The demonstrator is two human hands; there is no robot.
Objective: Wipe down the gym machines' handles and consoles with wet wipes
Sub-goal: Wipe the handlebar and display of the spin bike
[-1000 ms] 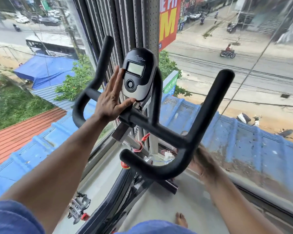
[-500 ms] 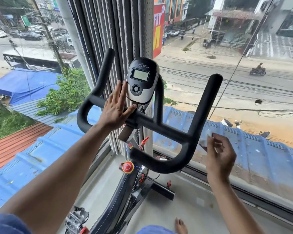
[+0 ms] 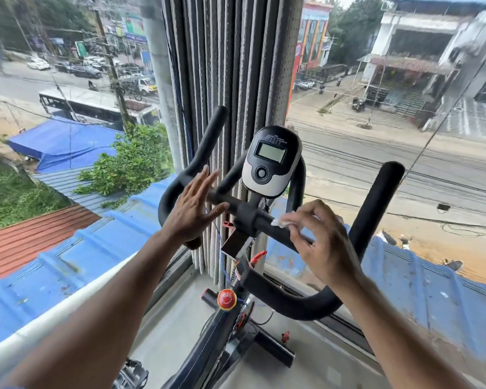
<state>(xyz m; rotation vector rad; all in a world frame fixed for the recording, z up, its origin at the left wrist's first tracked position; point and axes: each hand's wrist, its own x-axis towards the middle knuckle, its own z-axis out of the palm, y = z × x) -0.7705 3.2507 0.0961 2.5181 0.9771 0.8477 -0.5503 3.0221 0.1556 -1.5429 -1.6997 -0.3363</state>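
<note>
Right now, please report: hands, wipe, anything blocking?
Left hand open, flat by bar. Right hand pinches wipe on bar. Nothing blocking.

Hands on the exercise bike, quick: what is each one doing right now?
Left hand: open, fingers straight, at the handlebar.
Right hand: pinching a white wipe against the handlebar's crossbar.

Daylit corner: floor-to-ceiling glass windows [image 3: 376, 192], bunched grey perforated curtain [image 3: 236, 80], pale concrete floor [image 3: 334, 360]; blue corrugated roofs [image 3: 68, 270] lay outside.
</note>
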